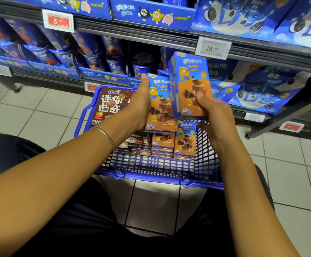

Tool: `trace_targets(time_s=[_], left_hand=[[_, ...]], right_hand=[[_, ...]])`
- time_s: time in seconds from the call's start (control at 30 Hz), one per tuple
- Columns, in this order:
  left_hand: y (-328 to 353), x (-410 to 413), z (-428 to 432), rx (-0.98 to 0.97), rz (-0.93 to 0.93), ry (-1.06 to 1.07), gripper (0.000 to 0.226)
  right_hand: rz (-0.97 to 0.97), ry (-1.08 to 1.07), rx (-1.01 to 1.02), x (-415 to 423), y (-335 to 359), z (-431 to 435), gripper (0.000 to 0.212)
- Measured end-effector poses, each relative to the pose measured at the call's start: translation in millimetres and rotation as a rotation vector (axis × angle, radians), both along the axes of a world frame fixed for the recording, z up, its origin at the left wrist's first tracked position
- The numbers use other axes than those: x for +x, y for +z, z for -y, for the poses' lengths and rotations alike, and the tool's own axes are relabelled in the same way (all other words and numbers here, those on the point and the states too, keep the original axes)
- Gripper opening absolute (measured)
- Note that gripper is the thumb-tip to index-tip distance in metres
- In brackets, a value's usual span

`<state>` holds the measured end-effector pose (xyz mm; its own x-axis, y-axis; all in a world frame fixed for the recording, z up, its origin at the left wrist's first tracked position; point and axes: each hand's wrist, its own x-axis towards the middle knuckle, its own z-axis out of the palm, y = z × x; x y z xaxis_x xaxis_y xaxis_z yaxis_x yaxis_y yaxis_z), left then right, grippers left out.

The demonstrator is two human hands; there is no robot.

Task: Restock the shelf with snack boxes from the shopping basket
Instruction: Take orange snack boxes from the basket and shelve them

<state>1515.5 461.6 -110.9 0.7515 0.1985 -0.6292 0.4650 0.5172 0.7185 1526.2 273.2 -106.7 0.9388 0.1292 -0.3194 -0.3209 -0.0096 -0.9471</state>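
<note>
A blue shopping basket stands on the tiled floor in front of me. Inside it lie stacks of blue-and-orange snack boxes and brown cookie boxes. Above the basket my left hand grips one blue-and-orange snack box by its left edge, upright. My right hand holds a second box of the same kind, slightly higher and tilted, thumb on its front. Behind both boxes is the lower shelf.
The lower shelf holds blue cups and boxes of cookies in display trays; a dark gap shows behind the held boxes. The upper shelf carries price tags. A shelf leg with a caster stands at the right. My knees flank the basket.
</note>
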Motion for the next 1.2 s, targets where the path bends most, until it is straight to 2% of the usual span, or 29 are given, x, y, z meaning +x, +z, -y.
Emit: trace_targets(time_s=[0.1, 0.23, 0.5, 0.6, 0.67, 0.73, 0.8, 0.87, 1.03, 1.2], left_hand=[[-1, -1, 1, -0.025, 0.027, -0.020, 0.078], [-3, -4, 2, -0.021, 0.066, -0.044, 0.072], [8, -10, -5, -0.071, 0.262, -0.074, 0.082], [11, -10, -11, -0.135, 0.303, -0.070, 0.084], [13, -10, -15, -0.165, 0.312, -0.047, 0.083], [13, -10, -17, -0.184, 0.308, -0.021, 0.082], [12, -10, -16, -0.199, 0.296, -0.015, 0.086], [10, -9, -14, -0.208, 0.279, -0.030, 0.091], [3, -10, -13, -0.252, 0.246, -0.044, 0.089], [1, -11, -13, -0.272, 0.237, -0.050, 0.090]], right_hand=[[0.008, 0.071, -0.046, -11, -3, -20, 0.021], [-0.066, 0.103, -0.059, -24, -9, -42, 0.027], [0.026, 0.151, -0.061, -23, 0, -47, 0.029], [-0.108, 0.012, 0.072, -12, -15, -39, 0.052], [-0.247, -0.117, 0.090, -5, -45, -35, 0.052], [-0.301, -0.137, -0.103, -3, -84, -36, 0.037], [-0.294, -0.014, -0.362, -6, -123, -38, 0.034], [-0.282, 0.107, -0.510, -13, -149, -41, 0.034], [-0.250, 0.232, -0.692, -17, -177, -47, 0.042], [-0.157, 0.076, -0.647, -15, -179, -54, 0.037]])
